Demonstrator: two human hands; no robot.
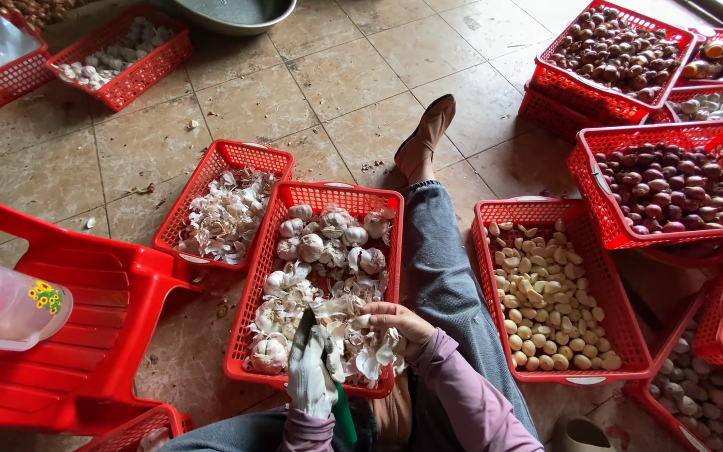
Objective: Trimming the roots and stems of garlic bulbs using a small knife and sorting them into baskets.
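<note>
The gloved left hand (310,378) is closed around a green-handled knife (340,410), its blade pointing up over the middle red basket (254,293). The bare right hand (397,323) pinches a garlic bulb (360,321) between its fingertips, just above that basket's near end. The bulb is whitish with loose, papery skin flaring off it. Whole bulbs and torn skins lie beneath; peeled cloves (541,293) fill the basket to the right.

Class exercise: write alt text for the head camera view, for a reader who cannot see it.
A gloved left hand and a bare right hand peel garlic over a red basket of garlic bulbs, with a basket of peeled cloves alongside on a tiled floor.
</note>
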